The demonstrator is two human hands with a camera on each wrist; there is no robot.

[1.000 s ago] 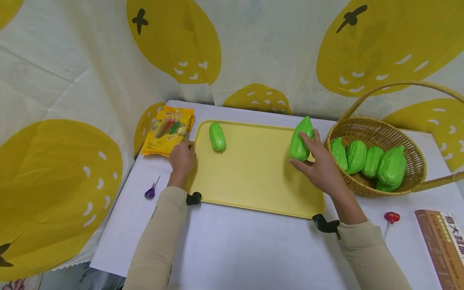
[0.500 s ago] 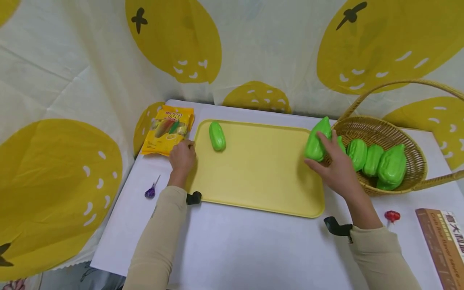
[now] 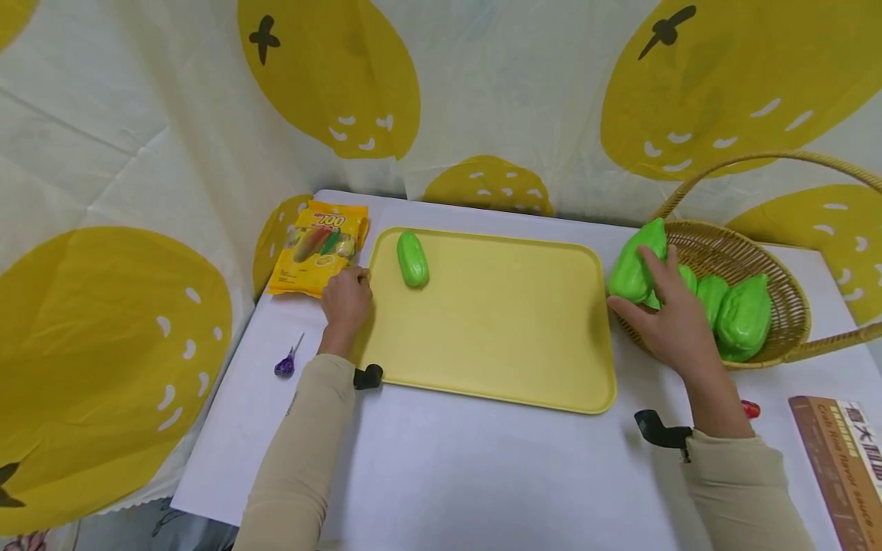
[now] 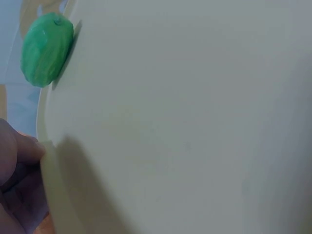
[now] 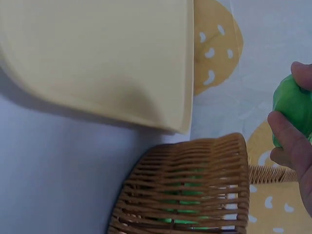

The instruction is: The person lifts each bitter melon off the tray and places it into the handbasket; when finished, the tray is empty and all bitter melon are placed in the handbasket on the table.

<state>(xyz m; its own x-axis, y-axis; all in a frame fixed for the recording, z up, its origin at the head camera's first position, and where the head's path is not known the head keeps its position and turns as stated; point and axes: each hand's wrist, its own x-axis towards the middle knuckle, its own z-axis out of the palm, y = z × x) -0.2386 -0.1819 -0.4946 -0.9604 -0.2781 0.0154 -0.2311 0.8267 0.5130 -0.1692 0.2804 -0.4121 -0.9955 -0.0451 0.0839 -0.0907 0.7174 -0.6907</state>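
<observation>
My right hand (image 3: 678, 330) holds a glossy green ribbed toy fruit (image 3: 632, 268) with a pointed tip, thumb on one side and fingers on the other. It overlaps the left rim of the wicker basket (image 3: 717, 236) in the head view; in the right wrist view the fruit (image 5: 291, 107) shows beyond the basket's rim. Inside the basket lie several similar green fruits (image 3: 744, 317). My left hand (image 3: 347, 302) pinches the left edge of the yellow tray (image 3: 503, 329), a fingertip (image 4: 36, 150) right at its rim. One green fruit (image 3: 413, 260) lies on the tray's far left.
A yellow candy bag (image 3: 320, 249) lies left of the tray, with a purple lollipop (image 3: 285, 366) in front of it. At right are a brown box (image 3: 837, 459) and a red lollipop (image 3: 752, 409), partly hidden by my wrist. The basket's tall handle (image 3: 765, 157) arches over it.
My right hand has carried the green fruit rightward, from over the tray's right end to the basket's left rim. The left hand and the tray have stayed in place.
</observation>
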